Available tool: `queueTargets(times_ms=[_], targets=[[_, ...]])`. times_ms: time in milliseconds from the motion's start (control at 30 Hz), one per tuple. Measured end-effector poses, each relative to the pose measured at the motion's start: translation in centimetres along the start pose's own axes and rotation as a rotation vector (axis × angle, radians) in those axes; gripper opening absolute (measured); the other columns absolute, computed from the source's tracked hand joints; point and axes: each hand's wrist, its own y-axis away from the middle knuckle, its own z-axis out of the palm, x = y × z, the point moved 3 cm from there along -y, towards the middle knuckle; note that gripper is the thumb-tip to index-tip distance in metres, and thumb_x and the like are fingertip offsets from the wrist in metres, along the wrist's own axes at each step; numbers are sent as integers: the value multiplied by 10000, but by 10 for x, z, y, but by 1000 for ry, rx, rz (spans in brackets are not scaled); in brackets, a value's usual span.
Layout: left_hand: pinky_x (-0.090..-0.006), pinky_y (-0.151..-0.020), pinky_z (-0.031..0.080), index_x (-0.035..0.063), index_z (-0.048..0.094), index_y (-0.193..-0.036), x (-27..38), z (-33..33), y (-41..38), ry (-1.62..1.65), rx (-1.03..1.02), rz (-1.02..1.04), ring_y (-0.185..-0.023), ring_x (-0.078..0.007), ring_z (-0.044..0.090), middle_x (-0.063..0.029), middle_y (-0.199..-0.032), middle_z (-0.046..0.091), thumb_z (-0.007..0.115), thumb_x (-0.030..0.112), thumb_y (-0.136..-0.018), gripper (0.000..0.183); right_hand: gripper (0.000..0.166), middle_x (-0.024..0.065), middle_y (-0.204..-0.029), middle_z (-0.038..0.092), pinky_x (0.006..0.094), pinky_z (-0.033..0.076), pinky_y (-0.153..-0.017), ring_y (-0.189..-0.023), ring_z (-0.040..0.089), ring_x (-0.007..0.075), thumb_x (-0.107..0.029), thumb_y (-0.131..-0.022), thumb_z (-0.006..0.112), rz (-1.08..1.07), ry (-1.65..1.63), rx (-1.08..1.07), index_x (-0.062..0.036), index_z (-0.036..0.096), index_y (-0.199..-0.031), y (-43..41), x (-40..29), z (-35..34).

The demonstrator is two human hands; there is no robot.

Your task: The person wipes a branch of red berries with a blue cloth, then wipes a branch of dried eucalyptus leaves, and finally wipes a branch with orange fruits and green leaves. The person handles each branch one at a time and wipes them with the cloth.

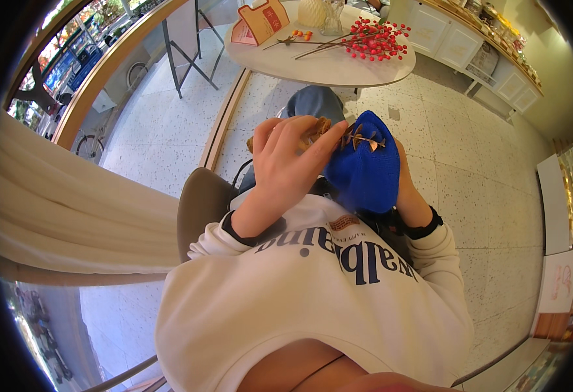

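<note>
In front of my lap, my left hand (286, 159) has its fingers curled around golden-brown material, with the index finger reaching toward a blue knitted piece, perhaps a hat. A sprig with gold leaves (362, 139) runs from near that index fingertip across the upper face of the blue knitted piece (365, 176). On its far side my right hand (405, 176) grips the knit; most of those fingers are hidden behind it. The part of the golden material under my left palm cannot be made out.
Ahead stands an oval white table (267, 59) bearing red berry stems (377, 41), a folded printed card (262, 22), a ribbed cream vase (312, 12) and a glass vase (333, 17). A chair back (200, 206) and a beige curtain (85, 206) are at left.
</note>
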Motion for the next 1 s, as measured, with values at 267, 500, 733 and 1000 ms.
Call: queueTargets(times_ms=[267,500,733,1000], targets=[[-356,-792,434,130,654,-1075,1,2,-3,287,-155,-110,-826,-236,586,-52,-955,602,693,112,-735,343,330,31,-1035,635,249,473,-811,-924,571,87,-186,-899,631,-101,-174,-98,-8,572,-1171,2,12,-6],[-364,-712,456,64,596,-978,-2,2,1,525,-284,-172,-780,-289,564,-83,-955,602,651,75,-750,235,333,47,-1058,634,254,482,-826,-943,581,99,-168,-924,589,-119,-129,-149,8,551,-1204,8,6,-5],[-356,-679,452,45,590,-932,-6,4,3,543,-230,-163,-742,-277,562,-83,-909,602,642,35,-736,204,352,87,-1101,636,279,510,-839,-976,606,138,-195,-954,537,-156,-111,-12,3,525,-1245,6,13,-5],[-327,-670,424,47,599,-919,-16,-2,6,587,-182,-332,-717,-241,562,-80,-879,599,602,-25,-716,215,247,57,-995,603,288,495,-753,-844,588,156,-74,-834,623,-181,-155,118,-26,546,-1064,1,6,-19]])
